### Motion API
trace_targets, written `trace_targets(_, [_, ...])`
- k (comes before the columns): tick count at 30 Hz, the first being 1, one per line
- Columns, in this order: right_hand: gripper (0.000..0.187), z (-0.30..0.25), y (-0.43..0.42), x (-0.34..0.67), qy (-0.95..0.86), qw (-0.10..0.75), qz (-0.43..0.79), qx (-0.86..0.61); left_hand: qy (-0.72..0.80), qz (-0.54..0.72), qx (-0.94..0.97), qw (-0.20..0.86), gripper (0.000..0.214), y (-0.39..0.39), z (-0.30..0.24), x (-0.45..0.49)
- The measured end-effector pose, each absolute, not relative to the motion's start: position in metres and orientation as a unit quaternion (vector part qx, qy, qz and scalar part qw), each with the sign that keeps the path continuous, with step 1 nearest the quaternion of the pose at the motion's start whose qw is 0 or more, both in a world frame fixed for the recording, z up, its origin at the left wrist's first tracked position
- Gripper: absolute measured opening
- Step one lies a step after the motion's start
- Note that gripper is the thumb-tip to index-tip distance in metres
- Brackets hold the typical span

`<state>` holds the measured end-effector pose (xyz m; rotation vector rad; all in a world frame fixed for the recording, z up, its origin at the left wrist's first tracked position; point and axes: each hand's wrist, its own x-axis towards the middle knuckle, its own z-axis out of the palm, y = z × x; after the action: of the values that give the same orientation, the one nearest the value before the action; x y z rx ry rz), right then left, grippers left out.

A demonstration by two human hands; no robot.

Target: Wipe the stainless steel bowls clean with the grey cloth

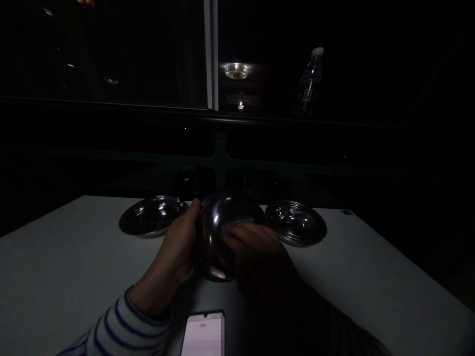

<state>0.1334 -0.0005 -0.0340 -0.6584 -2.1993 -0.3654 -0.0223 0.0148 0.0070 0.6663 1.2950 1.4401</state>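
The person holds a shiny metal bowl (215,232) at the centre of the frame, raised toward them, with what looks like its rounded outside facing them. The left hand (181,242), coming out of a striped sleeve (128,326), grasps the bowl by its left side, the thumb lying up along the edge. The right hand (260,252) is bent over the bowl's front, fingertips against the metal; it sits in deep shadow, so whether it pinches anything, such as a cloth, cannot be told.

On the white tabletop (89,262), a wide metal dish (152,217) rests left of centre, beyond the left wrist, and a second metal dish (297,222) with several rim lines, perhaps a stack, rests right of centre. A lit phone (202,336) lies at the bottom middle, below the bowl. A bottle (309,84) shows in the upper right.

For good handling, the left hand would do best to keep a firm hold on the edge, since smooth metal may slip, while the right fingers press lightly and evenly on the curve. Holding the bowl clear of both dishes and the phone should prevent knocks, and tilting it toward the light would help in this gloom.
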Motion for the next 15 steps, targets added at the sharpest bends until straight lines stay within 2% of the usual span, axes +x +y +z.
trace_targets(8, [0.023, -0.028, -0.003, 0.133, -0.885, 0.403, -0.123, -0.2, 0.538, 0.658, 0.219, 0.479, 0.021, 0.021, 0.018, -0.037])
trace_targets(15, [0.019, -0.022, 0.002, 0.147, -0.874, 0.406, -0.159, -0.214, 0.528, 0.669, 0.214, 0.478, 0.02, 0.02, 0.022, -0.039])
